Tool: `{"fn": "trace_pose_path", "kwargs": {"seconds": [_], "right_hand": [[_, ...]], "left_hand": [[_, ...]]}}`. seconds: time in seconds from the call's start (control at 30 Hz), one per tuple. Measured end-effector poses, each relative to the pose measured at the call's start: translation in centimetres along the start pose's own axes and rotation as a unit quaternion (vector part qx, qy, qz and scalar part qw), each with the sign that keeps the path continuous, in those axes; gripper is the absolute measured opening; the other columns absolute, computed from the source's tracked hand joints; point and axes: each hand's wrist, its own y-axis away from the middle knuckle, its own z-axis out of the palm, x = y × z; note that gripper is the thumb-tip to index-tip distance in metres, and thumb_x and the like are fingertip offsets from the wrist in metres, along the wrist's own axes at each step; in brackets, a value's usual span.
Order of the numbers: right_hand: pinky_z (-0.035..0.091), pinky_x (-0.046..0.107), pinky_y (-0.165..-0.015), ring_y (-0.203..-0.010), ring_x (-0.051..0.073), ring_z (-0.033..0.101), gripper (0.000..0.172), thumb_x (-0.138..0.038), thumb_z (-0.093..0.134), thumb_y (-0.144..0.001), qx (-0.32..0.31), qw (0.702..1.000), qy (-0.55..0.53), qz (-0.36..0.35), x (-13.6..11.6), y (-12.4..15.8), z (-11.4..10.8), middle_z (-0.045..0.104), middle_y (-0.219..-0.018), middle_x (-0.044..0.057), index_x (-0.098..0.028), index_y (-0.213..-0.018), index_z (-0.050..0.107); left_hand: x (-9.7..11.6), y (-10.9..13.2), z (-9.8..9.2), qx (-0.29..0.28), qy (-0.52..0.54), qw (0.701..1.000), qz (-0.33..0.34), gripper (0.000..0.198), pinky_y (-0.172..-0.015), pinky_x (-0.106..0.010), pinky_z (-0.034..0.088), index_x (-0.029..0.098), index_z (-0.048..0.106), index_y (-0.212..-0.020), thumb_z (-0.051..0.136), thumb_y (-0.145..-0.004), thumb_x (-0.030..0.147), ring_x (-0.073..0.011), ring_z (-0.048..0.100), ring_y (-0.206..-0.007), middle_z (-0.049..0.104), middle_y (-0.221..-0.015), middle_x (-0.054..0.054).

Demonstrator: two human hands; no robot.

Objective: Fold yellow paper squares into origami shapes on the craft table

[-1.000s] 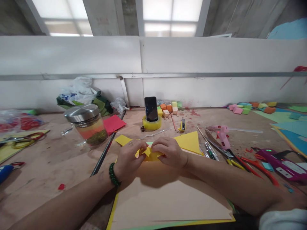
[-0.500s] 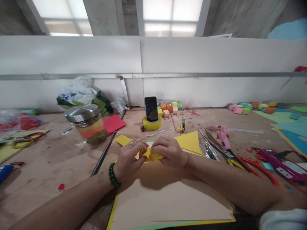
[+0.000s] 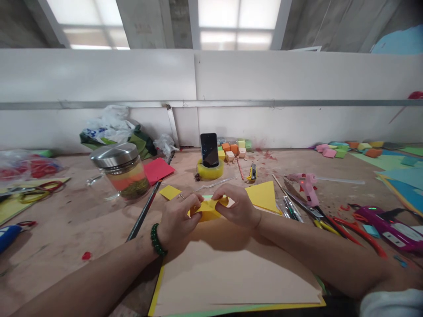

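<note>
Both my hands meet at the table's middle on a small folded yellow paper piece (image 3: 209, 210). My left hand (image 3: 176, 220), with a green bead bracelet at the wrist and a ring, pinches its left side. Pinching the right side and top edge is my right hand (image 3: 237, 206). The piece is held just above a stack of tan and yellow sheets (image 3: 231, 277). A yellow paper triangle (image 3: 262, 196) lies just right of my right hand, and a small yellow scrap (image 3: 169, 192) lies to the left.
A glass jar with a metal lid (image 3: 122, 171) stands at left, beside a long dark rod (image 3: 143, 213). A phone (image 3: 209, 149) stands in a yellow tape roll. A pink glue gun (image 3: 307, 185), scissors (image 3: 346, 229) and a purple tool (image 3: 390, 224) lie at right. Coloured foam blocks (image 3: 233, 149) sit near the wall.
Both hands have lifted the yellow piece slightly and turned it; my right fingers now reach over its top edge. The camera view shifted a little.
</note>
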Motion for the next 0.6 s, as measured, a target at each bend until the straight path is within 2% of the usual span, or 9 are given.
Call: {"fn": "trace_pose_path", "kwargs": {"seconds": [0.07,0.13,0.33,0.5,0.6], "right_hand": [[0.048,0.026,-0.061,-0.064,0.015,0.060,0.014,-0.009,0.052,-0.069,-0.015,0.999,-0.031,0.041,0.09,0.00,0.00,0.065,-0.071,0.001,-0.021,-0.074,0.057],[0.048,0.026,-0.061,-0.064,0.015,0.060,0.013,-0.010,0.051,-0.069,-0.027,0.997,-0.043,0.050,0.18,0.07,0.08,0.065,-0.070,0.001,-0.021,-0.073,0.057],[0.046,0.025,-0.063,-0.066,0.014,0.059,0.018,-0.006,0.051,-0.069,-0.031,0.999,-0.007,0.002,-0.06,0.63,0.58,0.065,-0.072,0.000,-0.021,-0.076,0.057],[0.046,0.025,-0.064,-0.067,0.014,0.058,0.024,-0.003,0.049,-0.067,-0.030,0.999,0.000,-0.032,-0.08,0.81,0.88,0.065,-0.075,0.000,-0.021,-0.081,0.056],[0.045,0.025,-0.063,-0.067,0.015,0.057,0.023,-0.002,0.050,-0.069,-0.042,0.997,0.013,-0.058,-0.05,0.79,0.91,0.065,-0.074,0.001,-0.021,-0.081,0.056]], "left_hand": [[-0.08,0.02,0.06,-0.002,-0.005,1.000,-0.006,0.016,-0.065,-0.027,0.048,0.022,0.043,-0.064,0.049,-0.064,0.007,-0.0168,0.064,-0.073,0.070,-0.081,-0.001],[-0.19,0.06,0.15,-0.009,-0.009,1.000,-0.021,0.016,-0.064,-0.027,0.047,0.022,0.045,-0.065,0.049,-0.063,0.007,-0.0171,0.063,-0.072,0.070,-0.083,-0.001],[-0.35,0.17,0.46,-0.050,0.033,0.995,-0.085,0.017,-0.068,-0.029,0.048,0.022,0.049,-0.069,0.047,-0.061,0.007,-0.0181,0.063,-0.075,0.070,-0.088,-0.001],[-0.30,0.02,0.50,-0.075,0.070,0.986,-0.132,0.017,-0.059,-0.025,0.044,0.021,0.051,-0.069,0.046,-0.058,0.008,-0.0146,0.057,-0.063,0.063,-0.070,0.002],[-0.38,0.07,0.59,-0.105,0.071,0.983,-0.136,0.017,-0.057,-0.024,0.041,0.020,0.052,-0.068,0.046,-0.058,0.008,-0.0138,0.052,-0.060,0.059,-0.065,0.003]]}}
